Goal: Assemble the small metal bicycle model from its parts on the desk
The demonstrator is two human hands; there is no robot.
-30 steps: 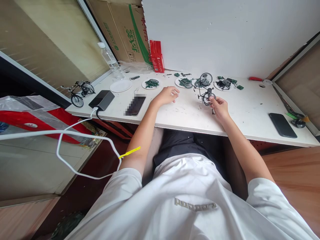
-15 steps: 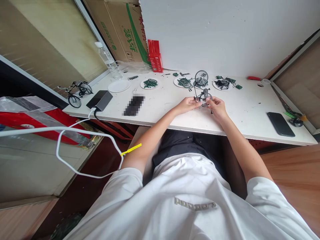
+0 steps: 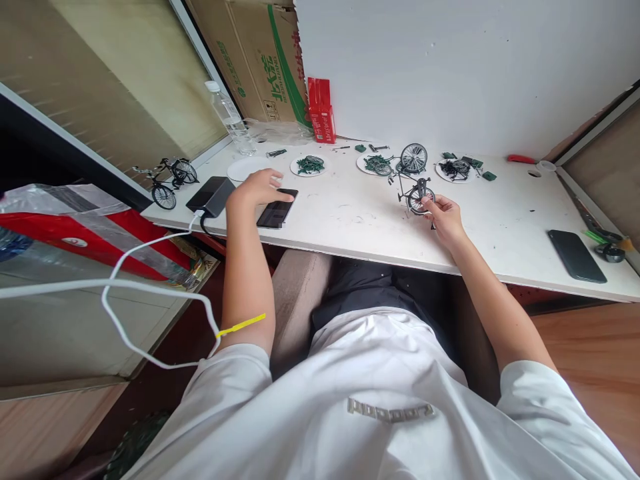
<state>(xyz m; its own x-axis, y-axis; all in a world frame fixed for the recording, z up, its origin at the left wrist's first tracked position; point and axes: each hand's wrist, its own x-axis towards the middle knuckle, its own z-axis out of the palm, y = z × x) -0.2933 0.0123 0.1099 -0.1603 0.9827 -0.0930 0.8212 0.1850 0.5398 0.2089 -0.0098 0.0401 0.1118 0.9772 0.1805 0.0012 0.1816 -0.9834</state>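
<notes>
Fingers of my right hand [image 3: 445, 215] pinch a small black model bicycle [image 3: 406, 185] by one wheel, above the white table. My left hand [image 3: 261, 189] is over a black phone [image 3: 278, 209] at the left, its fingers apart and holding nothing; whether it touches the phone I cannot tell. Behind the model, plates hold dark green and black parts: a left plate [image 3: 309, 173], a middle plate [image 3: 364, 165] and a right plate [image 3: 441, 175]. A finished-looking model bicycle [image 3: 167, 180] stands at the table's left end.
Near my left forearm are a black box [image 3: 211, 196] and a white cable [image 3: 114, 267]. A bare white plate [image 3: 240, 169], a bottle [image 3: 230, 120] and a red box [image 3: 321, 113] stand behind. At the right lie another phone [image 3: 577, 255] and scissors [image 3: 600, 233].
My left hand has let go of the model bicycle and moved left to the phone. My right hand still holds the bicycle. The whole view has shifted slightly.
</notes>
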